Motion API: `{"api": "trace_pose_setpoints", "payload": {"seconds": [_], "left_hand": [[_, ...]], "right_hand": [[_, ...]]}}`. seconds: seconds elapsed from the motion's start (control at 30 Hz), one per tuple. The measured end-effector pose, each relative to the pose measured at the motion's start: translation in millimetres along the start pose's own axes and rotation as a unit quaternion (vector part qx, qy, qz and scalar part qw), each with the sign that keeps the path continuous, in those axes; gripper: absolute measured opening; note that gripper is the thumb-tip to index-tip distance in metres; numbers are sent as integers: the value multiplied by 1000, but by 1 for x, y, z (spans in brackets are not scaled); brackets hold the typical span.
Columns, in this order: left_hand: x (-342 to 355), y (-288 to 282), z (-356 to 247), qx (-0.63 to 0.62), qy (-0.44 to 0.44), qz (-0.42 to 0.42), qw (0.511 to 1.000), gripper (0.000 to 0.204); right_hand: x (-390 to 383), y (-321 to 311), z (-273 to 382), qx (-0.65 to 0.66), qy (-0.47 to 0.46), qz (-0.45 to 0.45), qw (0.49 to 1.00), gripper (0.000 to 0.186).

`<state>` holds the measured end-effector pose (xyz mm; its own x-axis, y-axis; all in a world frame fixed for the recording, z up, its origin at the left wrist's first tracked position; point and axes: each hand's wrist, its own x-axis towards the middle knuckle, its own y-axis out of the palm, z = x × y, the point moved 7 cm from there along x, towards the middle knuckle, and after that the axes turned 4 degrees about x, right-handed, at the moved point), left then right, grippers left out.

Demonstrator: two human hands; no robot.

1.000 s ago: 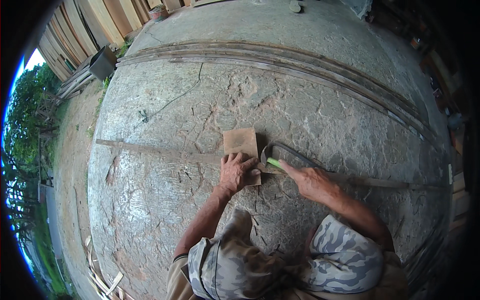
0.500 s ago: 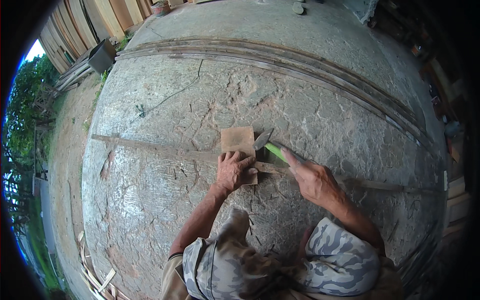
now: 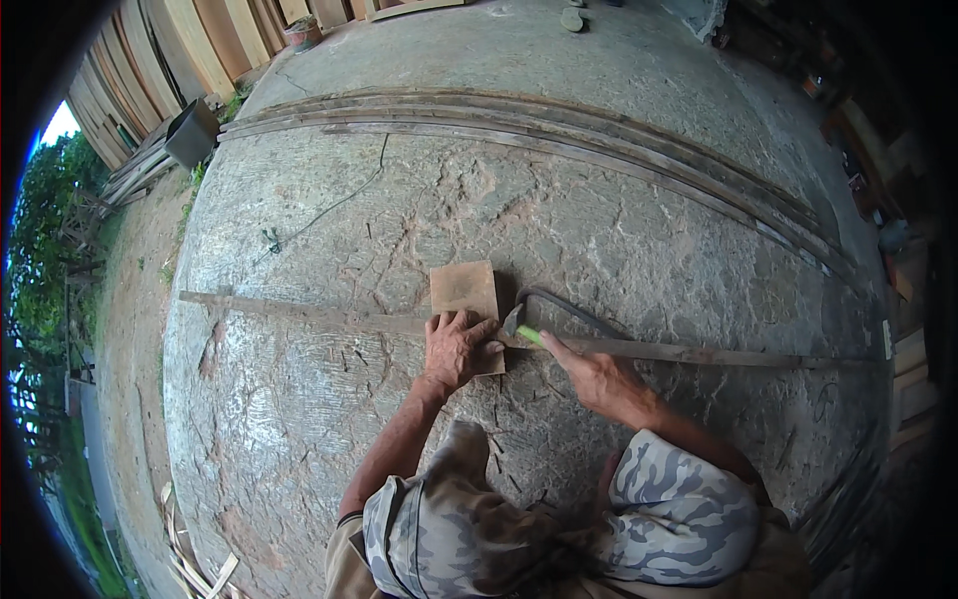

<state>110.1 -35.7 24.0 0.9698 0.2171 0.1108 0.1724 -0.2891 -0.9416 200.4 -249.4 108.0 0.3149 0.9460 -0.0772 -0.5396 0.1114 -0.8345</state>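
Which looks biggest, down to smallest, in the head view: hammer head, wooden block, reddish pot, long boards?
long boards
wooden block, partly under the left hand
reddish pot, though it's farther away
hammer head

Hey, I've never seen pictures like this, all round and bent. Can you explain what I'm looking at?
There's no machine: these are a person's bare hands, seen from above by a wide fisheye camera worn on the head, which bends straight edges. The left hand rests on a wooden block; the right hand holds a green-handled hammer. On the rough floor, a long wooden strip shows either side of the block. More long strips lie farther off.
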Motion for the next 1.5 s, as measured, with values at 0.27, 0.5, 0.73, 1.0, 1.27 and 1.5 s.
{"api": "trace_pose_setpoints", "payload": {"seconds": [0.27,0.5,0.73,1.0,1.27,1.5], "left_hand": [[-1,-6,-5,13,52,-41,998,48],[-5,-57,40,67,26,-75,995,36],[-46,-125,117,126,-36,-47,990,29],[-97,-154,180,148,-145,-32,978,47],[-40,-82,26,101,63,32,992,71],[-31,-53,34,58,46,69,995,37]], "right_hand": [[-28,-11,-48,105,104,-101,984,74],[-106,-75,-127,40,216,-221,950,17],[-100,-64,-154,-47,159,-161,973,25],[-20,-1,-122,119,162,-40,979,31],[67,41,-45,142,79,-42,986,26],[66,27,-27,94,-3,-77,993,24]]}}
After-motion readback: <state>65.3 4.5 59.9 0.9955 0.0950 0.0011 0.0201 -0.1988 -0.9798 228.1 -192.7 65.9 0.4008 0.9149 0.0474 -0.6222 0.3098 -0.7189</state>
